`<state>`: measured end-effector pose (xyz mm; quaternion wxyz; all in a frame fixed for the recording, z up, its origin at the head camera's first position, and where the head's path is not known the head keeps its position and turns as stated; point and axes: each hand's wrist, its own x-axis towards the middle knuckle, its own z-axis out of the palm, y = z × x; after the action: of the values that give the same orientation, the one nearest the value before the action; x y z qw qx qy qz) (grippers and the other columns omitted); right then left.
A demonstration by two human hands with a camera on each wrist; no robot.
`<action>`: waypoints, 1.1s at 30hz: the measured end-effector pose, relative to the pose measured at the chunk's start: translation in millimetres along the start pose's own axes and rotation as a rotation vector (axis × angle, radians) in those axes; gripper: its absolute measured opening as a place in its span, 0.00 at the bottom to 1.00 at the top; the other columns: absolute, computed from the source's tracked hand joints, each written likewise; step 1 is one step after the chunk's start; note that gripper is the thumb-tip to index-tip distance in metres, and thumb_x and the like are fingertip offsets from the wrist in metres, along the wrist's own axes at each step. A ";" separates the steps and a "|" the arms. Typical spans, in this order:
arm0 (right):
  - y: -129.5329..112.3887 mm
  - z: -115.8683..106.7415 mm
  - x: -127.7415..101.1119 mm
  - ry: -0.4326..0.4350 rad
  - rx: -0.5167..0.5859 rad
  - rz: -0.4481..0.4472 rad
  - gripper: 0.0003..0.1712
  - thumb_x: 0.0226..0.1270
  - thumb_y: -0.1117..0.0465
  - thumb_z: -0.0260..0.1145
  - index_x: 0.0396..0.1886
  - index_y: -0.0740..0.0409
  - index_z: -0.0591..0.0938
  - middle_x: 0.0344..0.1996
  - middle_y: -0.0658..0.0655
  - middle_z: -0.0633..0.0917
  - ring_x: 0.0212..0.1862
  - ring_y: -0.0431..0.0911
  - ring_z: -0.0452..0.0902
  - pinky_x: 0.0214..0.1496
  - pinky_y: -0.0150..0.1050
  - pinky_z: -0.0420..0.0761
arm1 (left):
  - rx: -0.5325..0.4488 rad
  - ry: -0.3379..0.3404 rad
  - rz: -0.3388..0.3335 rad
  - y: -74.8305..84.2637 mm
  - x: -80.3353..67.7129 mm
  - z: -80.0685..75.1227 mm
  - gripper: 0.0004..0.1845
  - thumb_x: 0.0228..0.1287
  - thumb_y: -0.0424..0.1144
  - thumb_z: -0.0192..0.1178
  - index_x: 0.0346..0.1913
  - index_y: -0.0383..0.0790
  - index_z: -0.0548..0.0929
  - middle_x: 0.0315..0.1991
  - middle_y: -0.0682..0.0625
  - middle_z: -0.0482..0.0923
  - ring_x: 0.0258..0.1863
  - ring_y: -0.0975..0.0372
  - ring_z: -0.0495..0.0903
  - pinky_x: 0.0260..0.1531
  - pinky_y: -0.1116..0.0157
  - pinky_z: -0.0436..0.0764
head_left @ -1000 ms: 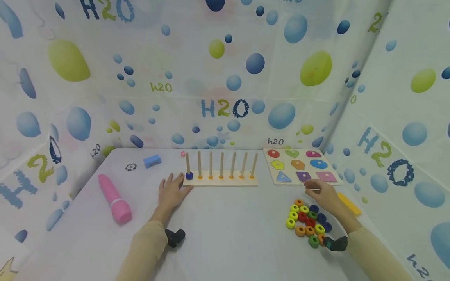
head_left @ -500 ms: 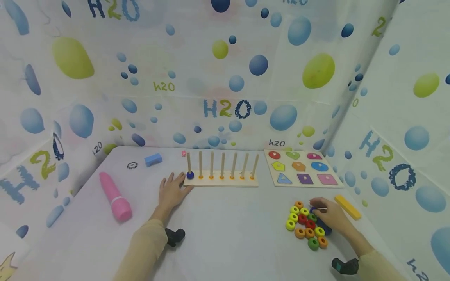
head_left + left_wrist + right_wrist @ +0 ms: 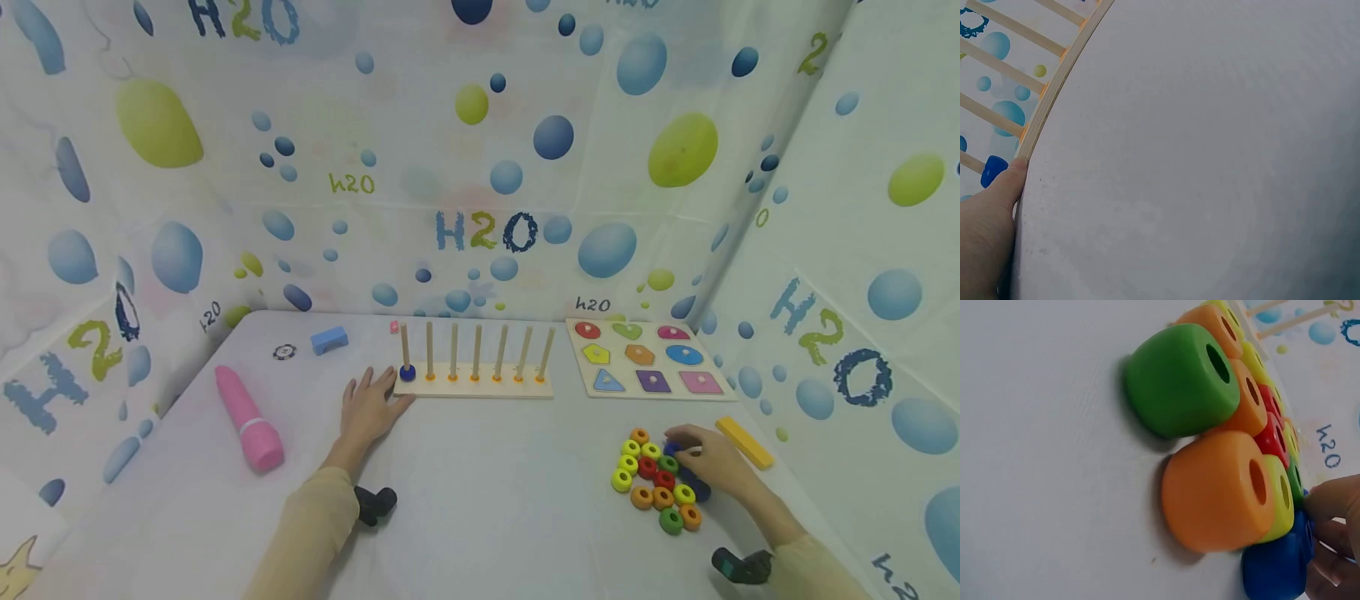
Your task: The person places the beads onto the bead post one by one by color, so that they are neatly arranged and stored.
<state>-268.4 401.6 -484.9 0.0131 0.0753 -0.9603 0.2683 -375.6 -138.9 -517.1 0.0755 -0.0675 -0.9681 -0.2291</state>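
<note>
My left hand [image 3: 369, 410] rests at the left end of a wooden peg board [image 3: 487, 387], fingers spread and mostly straight. In the left wrist view the thumb [image 3: 1007, 184] touches the board's front edge, beside a dark blue bead [image 3: 994, 171] threaded on the first peg. The other pegs are bare of beads. Over the far right side of a group of loose beads [image 3: 642, 497], my right hand [image 3: 712, 458] pinches a blue bead [image 3: 671, 448], partly hidden by the fingers. More blue beads [image 3: 1272, 565] lie under and beside that hand.
A shape puzzle board [image 3: 652, 396] lies at the back right, with a yellow block [image 3: 744, 443] in front. At the left are a pink torch-shaped thing [image 3: 251, 425], a blue block [image 3: 329, 340] and a black-and-white disc [image 3: 285, 352]. A small pink piece [image 3: 394, 327] lies behind the peg board.
My right hand has come down and towards me, from near the puzzle board to the blue beads, and its fingers now pinch one. The left hand stays at the peg board.
</note>
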 end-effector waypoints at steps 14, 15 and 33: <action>-39.1 -11.6 45.8 0.139 0.033 -0.080 0.20 0.64 0.64 0.64 0.55 0.67 0.75 0.46 0.66 0.82 0.47 0.59 0.80 0.47 0.52 0.81 | 0.012 0.019 0.006 -6.0 1.7 0.7 0.39 0.62 0.60 0.57 0.67 0.36 0.67 0.68 0.42 0.62 0.70 0.42 0.48 0.67 0.42 0.40; -44.9 -11.8 51.8 0.154 0.048 -0.104 0.20 0.64 0.65 0.64 0.55 0.67 0.75 0.47 0.66 0.81 0.47 0.59 0.80 0.47 0.51 0.81 | 0.010 0.019 0.006 -6.8 2.1 1.3 0.39 0.62 0.60 0.57 0.68 0.36 0.67 0.69 0.42 0.62 0.71 0.42 0.47 0.68 0.42 0.40; -175.5 -8.0 146.3 0.327 0.241 -0.382 0.20 0.61 0.72 0.64 0.54 0.69 0.75 0.45 0.66 0.83 0.46 0.55 0.81 0.48 0.43 0.82 | -0.004 0.018 0.003 -2.6 1.5 4.8 0.38 0.62 0.58 0.57 0.68 0.37 0.66 0.69 0.44 0.62 0.71 0.44 0.48 0.68 0.44 0.39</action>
<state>-386.5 237.3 -378.4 0.2093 0.2115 -0.8750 0.3818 -378.0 -138.9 -522.2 0.0846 -0.0670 -0.9668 -0.2316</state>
